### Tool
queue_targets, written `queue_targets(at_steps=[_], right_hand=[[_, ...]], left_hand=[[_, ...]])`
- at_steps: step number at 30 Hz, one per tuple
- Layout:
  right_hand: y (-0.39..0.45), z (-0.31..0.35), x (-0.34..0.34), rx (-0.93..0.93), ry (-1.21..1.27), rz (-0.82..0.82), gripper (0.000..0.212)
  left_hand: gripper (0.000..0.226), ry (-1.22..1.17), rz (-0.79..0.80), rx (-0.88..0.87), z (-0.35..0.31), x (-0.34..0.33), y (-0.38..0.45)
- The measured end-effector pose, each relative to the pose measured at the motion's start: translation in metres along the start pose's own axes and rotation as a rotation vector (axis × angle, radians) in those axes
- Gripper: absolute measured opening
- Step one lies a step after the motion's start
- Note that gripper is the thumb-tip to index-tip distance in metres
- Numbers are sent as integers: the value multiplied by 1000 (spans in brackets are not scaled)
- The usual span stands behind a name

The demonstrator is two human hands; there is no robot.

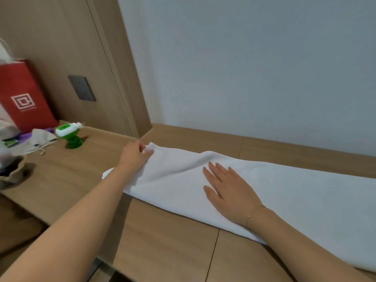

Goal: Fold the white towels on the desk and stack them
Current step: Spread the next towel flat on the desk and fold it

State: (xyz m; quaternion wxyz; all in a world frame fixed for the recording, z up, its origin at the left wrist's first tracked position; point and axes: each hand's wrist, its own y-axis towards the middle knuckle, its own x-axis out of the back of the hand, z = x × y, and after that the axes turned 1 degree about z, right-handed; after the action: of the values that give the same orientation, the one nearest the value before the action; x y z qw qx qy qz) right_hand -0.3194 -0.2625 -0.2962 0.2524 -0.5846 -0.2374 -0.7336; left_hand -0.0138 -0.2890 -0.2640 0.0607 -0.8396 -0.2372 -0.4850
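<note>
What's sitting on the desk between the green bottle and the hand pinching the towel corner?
Nothing: in the head view, only bare desk lies between the green bottle and the left hand gripping the white towel.

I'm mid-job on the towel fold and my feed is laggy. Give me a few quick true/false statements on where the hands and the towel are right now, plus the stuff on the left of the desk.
1. The left hand pinches a far corner of the long white towel. True.
2. The right hand is lifted clear of the towel. False: it lies flat on the towel, palm down, fingers spread.
3. The towel lies stretched along the light wooden desk. True.
4. The green and white plastic gadget sits on the towel. False: it stands on the bare desk, to the left of the towel, apart from it.
5. A red paper bag with a white logo stands at the far left by the wall. True.
</note>
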Motion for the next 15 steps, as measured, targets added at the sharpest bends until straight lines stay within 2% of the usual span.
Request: queue_targets(at_steps=[3,5,11,15], right_hand=[[-1,0,0,-1,14,-4,59],[-1,-1,0,2,24,-5,59],[-4,2,1,-57,-33,18,63],[-3,4,1,-88,-55,59,73]], left_hand=[[19,-205,-87,40,11,-5,3],[17,-257,-150,97,19,-3,11],[20,-120,-124,106,26,-8,25],[36,173,-190,39,17,-5,13]])
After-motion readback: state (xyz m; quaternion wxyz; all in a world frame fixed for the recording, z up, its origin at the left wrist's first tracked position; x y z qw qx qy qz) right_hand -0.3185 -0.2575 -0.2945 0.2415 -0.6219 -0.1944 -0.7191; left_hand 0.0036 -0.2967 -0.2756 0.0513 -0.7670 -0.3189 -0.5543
